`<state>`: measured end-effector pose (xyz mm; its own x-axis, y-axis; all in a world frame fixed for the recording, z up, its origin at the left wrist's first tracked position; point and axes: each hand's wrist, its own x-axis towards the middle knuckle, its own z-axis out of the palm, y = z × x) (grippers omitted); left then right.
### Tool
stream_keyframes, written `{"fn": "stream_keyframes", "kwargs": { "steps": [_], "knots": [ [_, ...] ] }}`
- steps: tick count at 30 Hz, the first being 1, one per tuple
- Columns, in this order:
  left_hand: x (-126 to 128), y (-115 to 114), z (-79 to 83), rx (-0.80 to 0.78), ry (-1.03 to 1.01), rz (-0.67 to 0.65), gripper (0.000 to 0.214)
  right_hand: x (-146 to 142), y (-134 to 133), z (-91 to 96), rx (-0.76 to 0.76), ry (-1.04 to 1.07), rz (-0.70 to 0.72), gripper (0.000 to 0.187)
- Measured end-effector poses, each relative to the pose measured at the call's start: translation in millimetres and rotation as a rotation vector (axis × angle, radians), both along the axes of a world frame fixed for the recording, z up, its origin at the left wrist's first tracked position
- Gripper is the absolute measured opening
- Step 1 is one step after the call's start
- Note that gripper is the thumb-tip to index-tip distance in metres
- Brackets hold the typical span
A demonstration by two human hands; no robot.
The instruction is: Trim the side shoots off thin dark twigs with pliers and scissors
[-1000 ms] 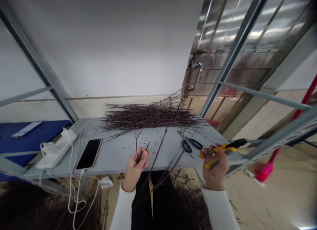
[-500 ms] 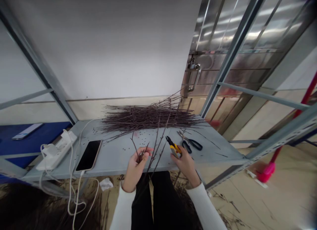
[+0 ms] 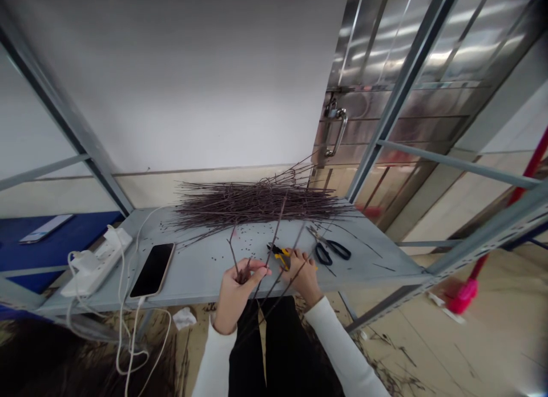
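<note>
My left hand (image 3: pixel 233 297) is closed around several thin dark twigs (image 3: pixel 276 233) at the front edge of the shelf table. Long stems fan out up and to the right from it, and a short forked piece sticks up above the fingers. Behind the long stems, my right hand (image 3: pixel 305 278) is low over the tabletop, its fingers curled over yellow-and-black cutting pliers (image 3: pixel 282 253). The jaws point left, and the palm hides much of the handles. Just right of that hand lie black-handled scissors (image 3: pixel 338 250).
A big pile of dark twigs (image 3: pixel 252 204) lies along the table's back. Left are a phone (image 3: pixel 153 270) on a cable and a white power strip (image 3: pixel 99 263) with cords hanging over the edge. Metal posts (image 3: pixel 391 114) frame both sides. Twig scraps litter the floor.
My right hand has moved left and down to the tabletop with the pliers. The long twigs in my left hand have shifted and spread to the right.
</note>
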<state>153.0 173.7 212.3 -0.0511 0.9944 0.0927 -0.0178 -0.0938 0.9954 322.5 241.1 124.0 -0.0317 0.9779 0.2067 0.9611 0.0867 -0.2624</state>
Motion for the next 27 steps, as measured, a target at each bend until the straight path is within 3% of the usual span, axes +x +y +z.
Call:
{"fn": "stream_keyframes", "kwargs": {
  "steps": [5,8,11,14,19,23,27],
  "knots": [
    [4.0,-4.1,7.5,-0.012,-0.047,0.000,0.019,-0.5,7.0,-12.7,0.058,-0.009,0.024,0.045],
    [5.5,-5.5,11.0,-0.013,-0.034,0.015,0.018,6.8,9.5,-17.4,0.104,0.004,0.070,0.038],
    [6.7,-5.2,11.5,-0.010,-0.031,0.025,0.017,29.7,15.6,-18.5,0.154,0.031,0.048,0.032],
    [8.0,-4.1,11.5,0.006,-0.035,0.030,0.018,66.2,25.1,-21.5,0.188,0.054,-0.079,0.033],
    [8.5,-5.5,9.7,0.093,0.037,0.031,0.024,116.9,33.5,-34.7,0.139,0.072,-0.199,0.034],
    [9.3,-7.4,3.7,0.152,0.022,0.012,0.029,132.6,38.2,-39.4,0.074,0.107,-0.203,0.035],
    [12.0,-8.2,2.3,0.188,-0.050,0.135,0.024,140.2,49.0,-32.8,0.018,0.152,-0.234,0.032]
  ]
}}
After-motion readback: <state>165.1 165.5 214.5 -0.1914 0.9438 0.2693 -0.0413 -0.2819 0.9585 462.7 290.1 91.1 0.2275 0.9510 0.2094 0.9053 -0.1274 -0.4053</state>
